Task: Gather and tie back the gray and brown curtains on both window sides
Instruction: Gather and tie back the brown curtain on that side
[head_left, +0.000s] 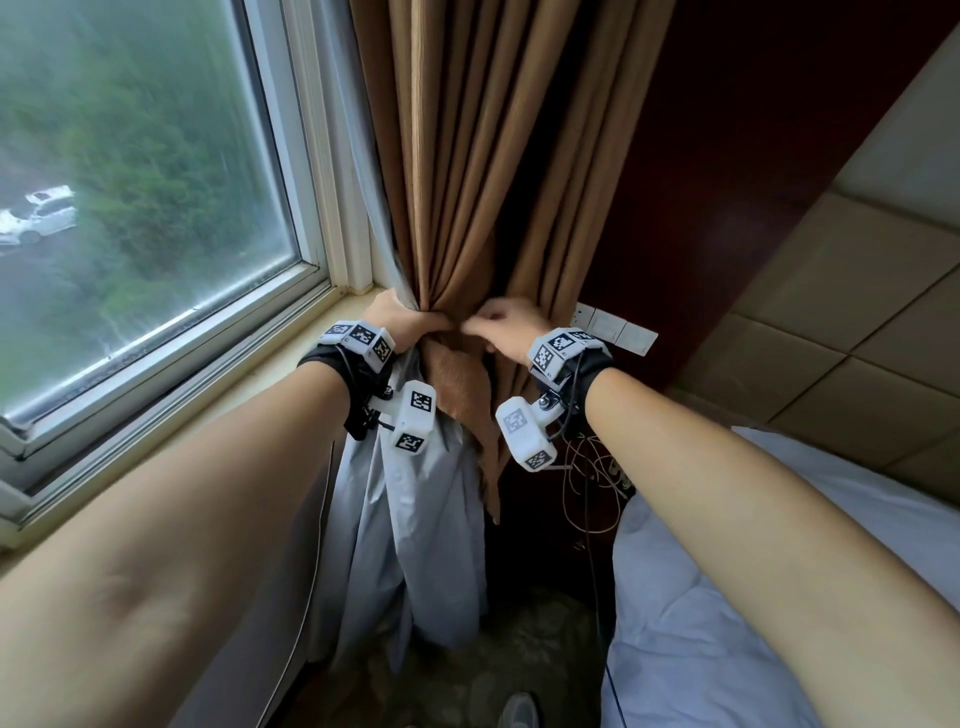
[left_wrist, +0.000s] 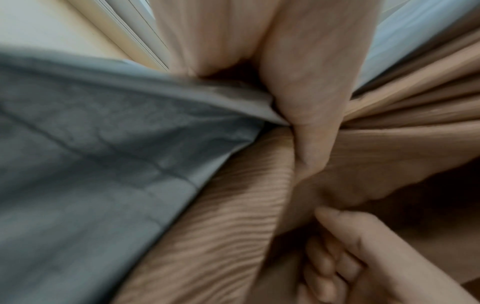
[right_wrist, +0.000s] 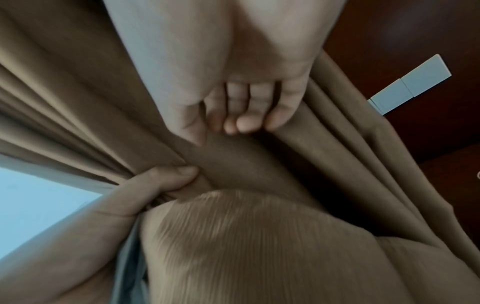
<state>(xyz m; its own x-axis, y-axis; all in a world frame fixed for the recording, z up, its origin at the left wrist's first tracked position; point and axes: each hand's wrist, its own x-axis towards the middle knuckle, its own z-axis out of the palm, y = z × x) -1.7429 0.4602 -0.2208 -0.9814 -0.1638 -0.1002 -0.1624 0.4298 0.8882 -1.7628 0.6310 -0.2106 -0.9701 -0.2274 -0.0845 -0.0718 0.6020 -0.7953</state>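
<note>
Clamped round the gathered neck of both curtains, the left hand (head_left: 400, 317) holds the brown curtain (head_left: 498, 156) and the gray curtain (head_left: 415, 509) bunched together just beside the window sill (head_left: 291, 343); the left wrist view shows its thumb (left_wrist: 309, 115) pressed across the folds where gray meets brown. Touching it from the other side, the right hand (head_left: 506, 325) has its fingers (right_wrist: 249, 115) curled, and thumb and fingertips pinch a fold of the brown cloth right at the gather (a narrow grip, knuckle to knuckle with the left).

Above the hands the brown pleats rise in long straight folds against a dark red-brown wall (head_left: 753, 182). Below them the gray cloth hangs loose toward the patterned floor (head_left: 519, 649), with a ribbed flap of brown (head_left: 457, 379) lying over its top.

To the left stands the window (head_left: 145, 182), with white cars (head_left: 36, 215) and green trees blurred beyond the glass. Behind the right wrist a row of white switch plates (head_left: 613, 327) sits on the wall, partly hidden by the hand and its wrist camera. Thin cables (head_left: 592, 483) dangle below the plates, between the curtain and a white bed (head_left: 727, 623). A padded beige headboard (head_left: 857, 291) fills the right side.
</note>
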